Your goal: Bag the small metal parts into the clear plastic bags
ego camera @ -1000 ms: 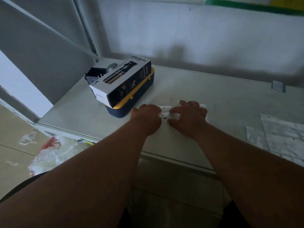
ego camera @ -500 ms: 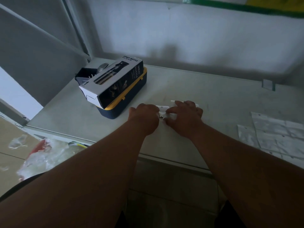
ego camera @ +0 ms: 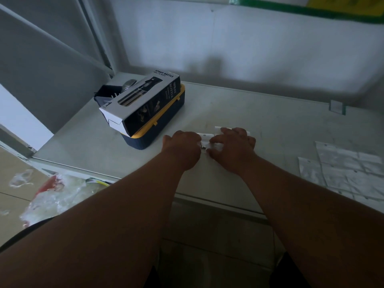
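Head: hands (ego camera: 207, 145) pinching bag (ego camera: 205, 135) (dim).

Black-and-white carton (ego camera: 143, 102) on a navy box (ego camera: 158, 129) with yellow lid; pale grey table (ego camera: 259, 113)

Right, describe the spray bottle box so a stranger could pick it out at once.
Start at the pale table and look to its far left corner. There the spray bottle box lies tilted on a navy case with a yellow rim; it alone is black and white cardboard.
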